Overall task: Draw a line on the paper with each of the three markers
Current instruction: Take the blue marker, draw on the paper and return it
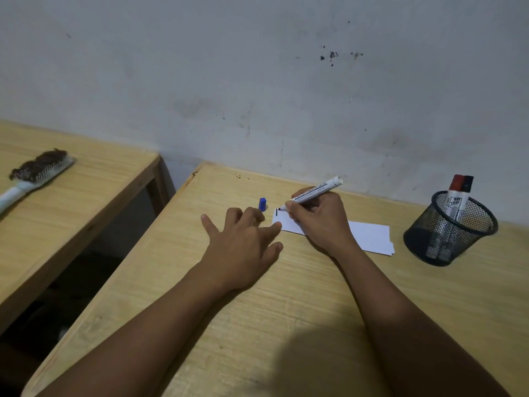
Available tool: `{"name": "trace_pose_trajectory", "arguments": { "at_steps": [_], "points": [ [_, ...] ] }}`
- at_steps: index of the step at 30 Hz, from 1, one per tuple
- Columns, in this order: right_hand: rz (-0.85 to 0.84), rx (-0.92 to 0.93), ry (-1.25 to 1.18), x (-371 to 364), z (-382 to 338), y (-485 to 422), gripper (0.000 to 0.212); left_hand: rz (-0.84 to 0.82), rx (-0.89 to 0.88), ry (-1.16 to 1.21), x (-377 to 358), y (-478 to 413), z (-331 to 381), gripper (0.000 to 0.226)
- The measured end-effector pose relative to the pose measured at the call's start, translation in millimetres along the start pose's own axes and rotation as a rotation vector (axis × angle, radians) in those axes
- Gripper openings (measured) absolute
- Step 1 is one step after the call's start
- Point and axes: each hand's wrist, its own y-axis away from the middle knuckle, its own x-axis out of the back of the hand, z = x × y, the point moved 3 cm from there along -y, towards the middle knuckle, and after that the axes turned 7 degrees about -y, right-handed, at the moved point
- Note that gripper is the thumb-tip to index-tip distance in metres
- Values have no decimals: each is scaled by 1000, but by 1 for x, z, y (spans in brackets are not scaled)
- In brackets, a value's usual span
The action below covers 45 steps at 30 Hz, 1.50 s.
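Pinching a marker (pixel 312 192) at the paper (pixel 369 234) edge, the right hand (pixel 320 222) writes; left hand (pixel 243 242) lies released, splayed.

A white-handled hairbrush (pixel 34 173) clogged with dark hair lies on a second light wooden table (pixel 86 196) at the left, set apart by a dark gap. Behind stands a scuffed, stained grey wall (pixel 257 81).

The right hand (pixel 317 222) covers the middle of the paper (pixel 369 234), the brush (pixel 34 173) handle runs off the left edge, and mesh veils the two markers (pixel 455 202) in the cup (pixel 423 242).
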Motion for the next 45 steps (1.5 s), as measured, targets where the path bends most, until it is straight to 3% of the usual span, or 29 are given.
{"name": "trace_pose_trajectory", "arguments": {
  "at_steps": [20,28,34,38,45],
  "points": [
    [-76,29,63,2,-12,5,6,23,-3,13,-3,-2,-2,43],
    [163,86,-260,15,-22,11,8,72,3,9,-3,0,-3,44],
    [212,111,-341,25,-43,11,7,198,47,131,10,3,-7,63],
    [206,139,-357,37,-57,17,11,368,166,353,24,-10,-19,44],
    [159,143,-349,52,-79,36,15,148,212,192,30,-43,-21,27]
  ]
}}
